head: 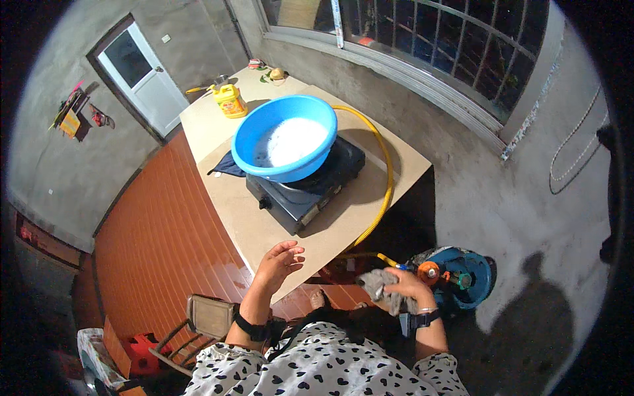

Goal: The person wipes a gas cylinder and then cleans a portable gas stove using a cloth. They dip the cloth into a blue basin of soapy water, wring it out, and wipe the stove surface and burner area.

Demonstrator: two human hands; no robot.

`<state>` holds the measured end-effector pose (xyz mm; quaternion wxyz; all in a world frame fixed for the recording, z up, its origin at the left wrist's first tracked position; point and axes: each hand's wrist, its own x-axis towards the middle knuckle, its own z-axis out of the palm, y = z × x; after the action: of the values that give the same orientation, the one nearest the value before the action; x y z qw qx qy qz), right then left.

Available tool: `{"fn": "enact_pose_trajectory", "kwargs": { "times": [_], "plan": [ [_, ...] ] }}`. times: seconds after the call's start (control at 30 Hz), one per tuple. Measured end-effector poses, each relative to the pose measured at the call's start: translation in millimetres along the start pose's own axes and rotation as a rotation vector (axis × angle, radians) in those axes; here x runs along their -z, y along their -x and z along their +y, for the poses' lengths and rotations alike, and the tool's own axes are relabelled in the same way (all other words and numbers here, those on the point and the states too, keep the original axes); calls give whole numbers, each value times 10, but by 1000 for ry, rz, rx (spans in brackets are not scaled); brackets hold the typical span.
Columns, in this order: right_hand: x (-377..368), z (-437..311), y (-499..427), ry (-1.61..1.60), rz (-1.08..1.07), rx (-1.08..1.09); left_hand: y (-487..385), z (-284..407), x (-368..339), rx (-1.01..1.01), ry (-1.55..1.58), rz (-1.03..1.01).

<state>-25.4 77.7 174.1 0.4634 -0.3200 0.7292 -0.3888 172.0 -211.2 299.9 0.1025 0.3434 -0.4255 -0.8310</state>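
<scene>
My right hand (407, 287) grips a grey cloth (380, 288) off the table's right edge, near the gas cylinder. Nothing is in my left hand (280, 264), which hovers by the near end of the table with its fingers loosely apart. Beyond it, a black gas stove (297, 195) sits on the beige tabletop (228, 198). A blue plastic basin (285, 173) rests on the stove, tilted in this view, with white suds (297, 141) inside. Dark blue fabric (229, 165) lies beside the stove's left side.
A yellow hose (389, 183) curves along the table's right side. Below stands a blue gas cylinder (468, 292) with an orange regulator (428, 272). A yellow detergent jug (231, 102) stands at the far left. A wooden chair (210, 317) is at lower left; a barred window (436, 49) is behind.
</scene>
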Motion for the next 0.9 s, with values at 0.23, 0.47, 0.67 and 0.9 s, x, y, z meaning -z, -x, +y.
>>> {"fn": "enact_pose_trajectory", "kwargs": {
  "times": [0.23, 0.47, 0.67, 0.9],
  "plan": [
    [91, -960, -868, -53, 425, 276, 323, 165, 536, -80, 41, 152],
    [-210, -766, -1967, 506, 648, 43, 377, 295, 1398, -127, 172, 279],
    [-1184, -706, -2012, 995, 459, 282, 27, 414, 2059, -60, 233, 342],
    [-1057, -893, -1777, 1043, 269, 208, -457, 568, 2182, 5, 257, 244]
  ]
}}
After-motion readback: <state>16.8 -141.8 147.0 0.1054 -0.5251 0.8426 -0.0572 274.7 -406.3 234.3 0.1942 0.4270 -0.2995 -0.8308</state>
